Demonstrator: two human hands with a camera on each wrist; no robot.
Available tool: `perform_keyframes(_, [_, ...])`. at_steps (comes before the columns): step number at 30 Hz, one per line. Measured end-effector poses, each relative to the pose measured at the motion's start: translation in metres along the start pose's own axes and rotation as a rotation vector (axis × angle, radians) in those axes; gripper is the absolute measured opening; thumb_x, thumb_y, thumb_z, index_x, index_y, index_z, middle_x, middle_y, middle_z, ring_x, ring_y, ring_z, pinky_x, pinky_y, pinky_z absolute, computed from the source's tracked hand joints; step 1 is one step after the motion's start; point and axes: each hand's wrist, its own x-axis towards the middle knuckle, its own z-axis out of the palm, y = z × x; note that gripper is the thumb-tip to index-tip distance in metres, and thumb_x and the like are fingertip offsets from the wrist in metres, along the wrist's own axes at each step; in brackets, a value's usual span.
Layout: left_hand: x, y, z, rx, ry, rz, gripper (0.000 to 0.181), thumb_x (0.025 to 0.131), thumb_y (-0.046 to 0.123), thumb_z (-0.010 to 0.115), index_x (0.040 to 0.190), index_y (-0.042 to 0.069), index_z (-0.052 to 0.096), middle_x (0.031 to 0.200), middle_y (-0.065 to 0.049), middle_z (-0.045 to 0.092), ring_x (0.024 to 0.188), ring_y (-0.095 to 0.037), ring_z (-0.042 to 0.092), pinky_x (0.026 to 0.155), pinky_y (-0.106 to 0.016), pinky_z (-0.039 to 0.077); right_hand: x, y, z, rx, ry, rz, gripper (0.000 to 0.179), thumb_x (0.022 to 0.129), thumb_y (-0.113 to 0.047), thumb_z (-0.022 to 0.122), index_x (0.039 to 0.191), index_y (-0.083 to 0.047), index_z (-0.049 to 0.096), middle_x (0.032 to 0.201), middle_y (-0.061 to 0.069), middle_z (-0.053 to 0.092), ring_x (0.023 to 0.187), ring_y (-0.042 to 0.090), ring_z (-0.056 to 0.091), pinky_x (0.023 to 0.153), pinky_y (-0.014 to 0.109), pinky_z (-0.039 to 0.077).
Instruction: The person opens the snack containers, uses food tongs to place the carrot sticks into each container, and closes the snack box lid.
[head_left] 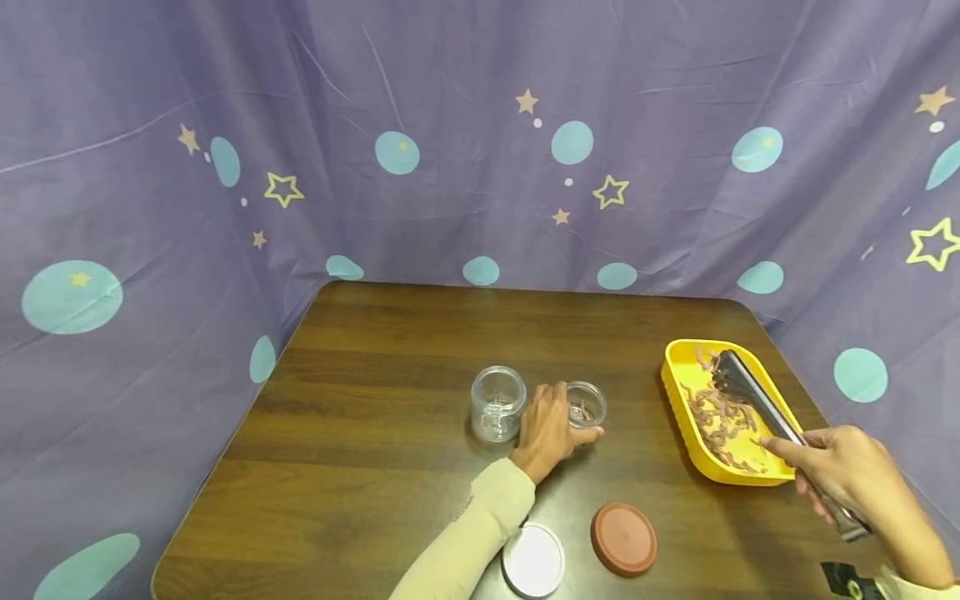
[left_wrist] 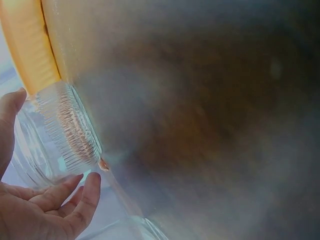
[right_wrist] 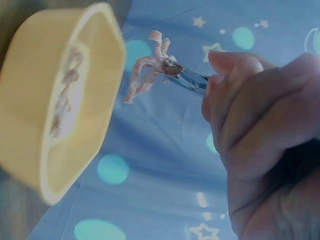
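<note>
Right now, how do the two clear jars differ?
Height: the left jar looks taller than the right jar. Contents: the right jar holds brownish strips; I see none in the left jar. Contact: the left grip holds the right jar, not the left jar. Both are uncapped and upright.

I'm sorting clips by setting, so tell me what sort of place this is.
It looks like a curtained-off booth, perhaps put up for filming, though that is a guess: printed purple fabric hangs behind and beside a wooden table, on which clear jars and a yellow tray stand.
</note>
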Motion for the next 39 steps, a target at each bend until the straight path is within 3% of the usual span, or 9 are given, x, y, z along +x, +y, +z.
perform_keyframes(7, [0.002,-0.001,-0.001,-0.014,-0.010,0.000,0.086,0.057,0.068,0.072,0.118,0.010,0.052,0.108,-0.005,0.063,0.105,-0.018,0.056,0.083,-0.032,0.051,0.004,-0.042,0.011,0.077,0.013,-0.109,0.061,0.081,-0.063,0.053,0.063,-0.005,0.058,0.045,0.002,0.057,0.036,0.022,0.056,0.040,0.037,0.047])
perform_keyframes(15, [-0.001,0.000,0.001,-0.006,0.034,0.011,0.084,0.055,0.070,0.072,0.113,0.011,0.054,0.103,-0.004,0.063,0.099,-0.017,0.057,0.076,-0.032,0.052,0.013,-0.080,0.035,0.230,-0.083,-0.189,0.055,0.079,-0.054,0.063,0.068,0.000,0.055,0.047,0.006,0.055,0.032,0.024,0.052,0.036,0.044,0.046])
perform_keyframes(23, [-0.002,-0.001,0.000,0.009,0.034,0.017,0.084,0.056,0.071,0.070,0.113,0.011,0.054,0.102,-0.004,0.063,0.097,-0.016,0.057,0.076,-0.030,0.052,0.017,-0.092,0.052,0.234,-0.110,-0.231,0.053,0.078,-0.049,0.066,0.058,-0.001,0.054,0.041,0.006,0.053,0.029,0.025,0.051,0.034,0.044,0.045])
perform_keyframes(33, [-0.001,-0.001,0.001,-0.010,0.016,0.012,0.084,0.056,0.071,0.070,0.113,0.011,0.054,0.101,-0.003,0.064,0.096,-0.016,0.057,0.077,-0.030,0.051,0.018,-0.096,0.063,0.241,-0.126,-0.215,0.049,0.077,-0.049,0.067,0.065,-0.003,0.057,0.045,0.006,0.055,0.028,0.019,0.049,0.035,0.042,0.046])
perform_keyframes(39, [0.001,-0.001,0.001,0.013,0.022,0.016,0.083,0.055,0.070,0.071,0.111,0.011,0.054,0.097,-0.001,0.063,0.097,-0.015,0.056,0.078,-0.030,0.051,0.019,-0.102,0.072,0.197,-0.105,-0.171,0.066,0.069,-0.056,0.071,0.097,0.003,0.061,0.046,0.006,0.057,0.029,0.017,0.050,0.036,0.038,0.047])
